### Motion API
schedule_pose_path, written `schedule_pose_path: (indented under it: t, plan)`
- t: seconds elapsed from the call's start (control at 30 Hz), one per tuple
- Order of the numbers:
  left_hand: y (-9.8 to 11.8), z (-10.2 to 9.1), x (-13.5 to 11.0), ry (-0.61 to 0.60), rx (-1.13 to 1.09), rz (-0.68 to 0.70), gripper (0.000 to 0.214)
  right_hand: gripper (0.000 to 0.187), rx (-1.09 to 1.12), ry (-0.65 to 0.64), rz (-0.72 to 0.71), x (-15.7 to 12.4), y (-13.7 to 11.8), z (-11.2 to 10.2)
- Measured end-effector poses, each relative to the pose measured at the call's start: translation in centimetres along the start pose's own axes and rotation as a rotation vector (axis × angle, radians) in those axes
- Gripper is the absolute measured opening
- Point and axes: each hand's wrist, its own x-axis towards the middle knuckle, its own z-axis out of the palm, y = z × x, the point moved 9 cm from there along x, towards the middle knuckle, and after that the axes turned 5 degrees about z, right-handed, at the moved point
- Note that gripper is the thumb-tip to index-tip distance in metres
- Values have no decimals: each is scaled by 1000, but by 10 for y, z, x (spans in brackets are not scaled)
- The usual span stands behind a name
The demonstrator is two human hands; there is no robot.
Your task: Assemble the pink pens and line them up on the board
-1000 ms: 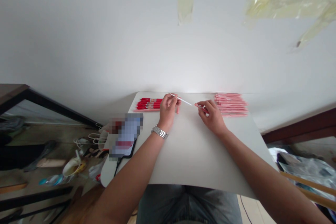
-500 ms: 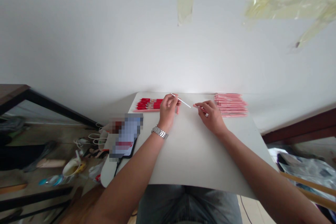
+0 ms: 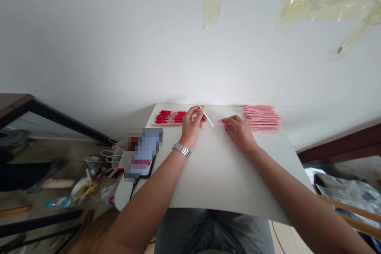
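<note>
Over the table's far middle, my left hand (image 3: pixel 192 121) pinches a thin white pen refill (image 3: pixel 208 120) between thumb and fingers; the refill slants down to the right. Across a small gap, my right hand (image 3: pixel 237 129) has its fingers closed on a slim pinkish pen barrel (image 3: pixel 222 122), mostly hidden by the fingers. Several red pens (image 3: pixel 168 117) lie side by side just left of my left hand. A short pink piece (image 3: pixel 202 125) rests below its fingertips. Beyond my right hand lies a stack of slim pink sticks (image 3: pixel 262 117).
The white table (image 3: pixel 214 174) stands against the wall. On its left edge are a phone (image 3: pixel 143 154), blurred out, and a cable (image 3: pixel 132 190). A dark-framed piece of furniture (image 3: pixel 68 123) stands at the left, with a cup (image 3: pixel 81 188) and a bottle (image 3: pixel 59 203) lower down.
The refill in my left hand has turned to a steeper slant, its lower end moving down and left. My right hand has barely moved and still grips the pinkish barrel.
</note>
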Motion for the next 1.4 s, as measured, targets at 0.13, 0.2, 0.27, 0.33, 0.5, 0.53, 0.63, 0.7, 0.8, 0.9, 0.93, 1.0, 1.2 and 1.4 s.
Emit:
schedule_pose_path:
  t: [0.13, 0.2, 0.27, 0.33, 0.5, 0.53, 0.63, 0.7, 0.8, 0.9, 0.93, 1.0, 1.2, 1.4]
  plan:
    - [-2, 0, 0, -5, 10, -11, 36, 24, -48, 12, -9, 0, 4, 2]
    - [-3, 0, 0, -12, 11, -19, 37, 24, -59, 12, -7, 1, 6, 3]
    - [-3, 1, -1, -16, 26, -20, 38, 24, -74, 3, -6, 1, 7, 3]
    - [-1, 1, -1, -22, 59, -13, 39, 24, -86, -4, -5, 1, 8, 4]
    - [5, 1, 1, -50, 149, 17, 40, 23, -90, 1, -4, 1, 10, 4]
    - [7, 1, 2, -52, 167, 29, 38, 23, -89, 0, -5, 0, 10, 5]
    - [14, -6, 6, -24, 231, 93, 31, 22, -78, -8, -5, 0, 11, 6]
    - [19, -12, 8, -3, 291, 140, 28, 22, -71, -8, 1, 0, 12, 6]
    - [26, -20, 8, 21, 452, 186, 21, 21, -65, -7, 12, 0, 12, 6]
    - [34, -22, 7, 8, 677, 235, 13, 21, -57, -8, 21, -1, 12, 6]
    - [36, -23, 7, 0, 753, 244, 11, 21, -56, -8, 22, -1, 11, 6]
    - [36, -25, 7, -6, 890, 247, 9, 21, -54, -8, 24, -1, 11, 6]
    - [32, -27, 7, -29, 1146, 189, 8, 21, -52, -9, 25, 0, 12, 6]
    - [31, -20, 4, -109, 1319, 76, 11, 21, -54, -19, 44, 0, 14, 7]
